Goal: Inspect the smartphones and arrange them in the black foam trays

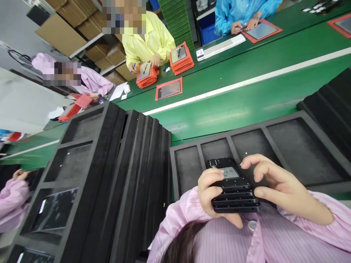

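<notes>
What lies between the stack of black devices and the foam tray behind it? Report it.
Nothing visible does. The left hand and right hand both hold the stack of devices directly, over the near edge of the foam tray. The slots next to the stack show only bare foam.

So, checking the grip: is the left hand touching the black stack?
Touching: head view shows the left hand wrapped around the side of the stack.
</notes>
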Demonstrator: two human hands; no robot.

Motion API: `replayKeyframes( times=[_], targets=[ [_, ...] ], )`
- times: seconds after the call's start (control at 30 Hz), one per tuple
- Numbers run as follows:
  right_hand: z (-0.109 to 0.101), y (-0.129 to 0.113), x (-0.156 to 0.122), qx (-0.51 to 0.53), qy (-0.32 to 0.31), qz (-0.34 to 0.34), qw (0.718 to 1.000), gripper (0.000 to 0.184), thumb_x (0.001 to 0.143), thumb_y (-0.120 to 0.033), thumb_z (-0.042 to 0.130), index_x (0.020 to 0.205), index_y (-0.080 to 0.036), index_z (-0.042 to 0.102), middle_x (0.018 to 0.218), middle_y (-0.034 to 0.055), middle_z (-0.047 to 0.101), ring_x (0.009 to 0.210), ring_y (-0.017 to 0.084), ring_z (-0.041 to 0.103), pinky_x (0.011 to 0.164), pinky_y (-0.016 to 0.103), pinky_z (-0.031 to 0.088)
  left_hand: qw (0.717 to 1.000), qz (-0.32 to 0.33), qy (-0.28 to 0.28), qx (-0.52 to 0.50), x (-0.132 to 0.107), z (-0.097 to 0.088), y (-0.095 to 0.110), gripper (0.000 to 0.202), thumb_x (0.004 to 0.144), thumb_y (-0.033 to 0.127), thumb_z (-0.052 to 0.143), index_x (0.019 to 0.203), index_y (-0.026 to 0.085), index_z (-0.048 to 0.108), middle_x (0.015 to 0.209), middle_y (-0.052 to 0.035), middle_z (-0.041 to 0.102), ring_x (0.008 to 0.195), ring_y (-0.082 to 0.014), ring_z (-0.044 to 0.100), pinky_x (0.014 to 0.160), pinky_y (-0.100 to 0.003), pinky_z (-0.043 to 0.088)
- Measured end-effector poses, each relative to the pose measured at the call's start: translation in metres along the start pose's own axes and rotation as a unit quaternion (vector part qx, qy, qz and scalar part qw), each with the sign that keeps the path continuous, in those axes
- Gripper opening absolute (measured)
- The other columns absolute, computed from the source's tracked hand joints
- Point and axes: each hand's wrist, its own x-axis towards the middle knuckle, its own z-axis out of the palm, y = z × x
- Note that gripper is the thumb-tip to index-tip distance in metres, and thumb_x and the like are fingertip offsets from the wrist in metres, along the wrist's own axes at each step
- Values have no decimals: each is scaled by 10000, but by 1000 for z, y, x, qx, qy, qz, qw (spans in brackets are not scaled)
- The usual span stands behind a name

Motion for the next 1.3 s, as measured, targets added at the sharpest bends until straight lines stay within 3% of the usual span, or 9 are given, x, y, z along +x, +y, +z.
replayKeyframes(
  times=[0.13,0.67,0.8,0.93,1.03,1.13,1.3],
  targets=[
    [0,0,3,-1,0,22,1000,286,772,-428,625,666,-212,472,909,46,566,797,175,578,726,288,506,996,39,71,-40,-1,6,-2,597,727,746,363,986,215,448,831,-20,546,634,-145,570,530,-310,528],
    [0,3,6,-6,-2,-1,1000,254,787,-418,624,707,-219,488,932,34,559,816,160,572,738,264,499,997,59,9,-43,-8,-3,-10,547,745,686,446,1007,207,450,1027,-59,506,804,-194,576,617,-371,543],
    [0,1,8,-16,0,14,1000,297,789,-467,604,689,-214,485,923,46,556,810,170,568,750,288,504,997,71,33,-24,-6,2,-9,481,749,682,442,909,228,455,1051,-45,479,830,-195,570,631,-377,549],
    [0,0,9,-23,1,12,1000,309,791,-482,596,687,-214,485,919,48,558,810,172,569,752,293,507,993,65,99,-17,0,13,-3,439,705,623,570,820,222,433,999,-33,487,771,-176,565,591,-346,535],
    [0,0,10,-23,3,14,1000,321,790,-491,594,677,-212,480,913,50,559,809,173,570,738,290,510,991,69,116,-16,4,18,-1,417,688,566,631,796,226,414,1006,-25,484,762,-164,559,595,-333,529],
    [1,0,11,-24,4,10,1000,308,794,-471,598,679,-211,479,910,47,560,811,171,571,736,286,507,991,74,111,-13,4,17,-1,421,689,573,626,784,228,403,1017,-21,474,762,-160,558,609,-333,526],
    [0,1,12,-31,13,-11,999,247,820,-410,586,706,-219,478,923,29,560,821,154,570,740,264,498,994,84,63,-29,-3,8,-7,415,779,641,434,803,228,401,1039,-40,454,807,-183,556,638,-368,528]
  ],
)
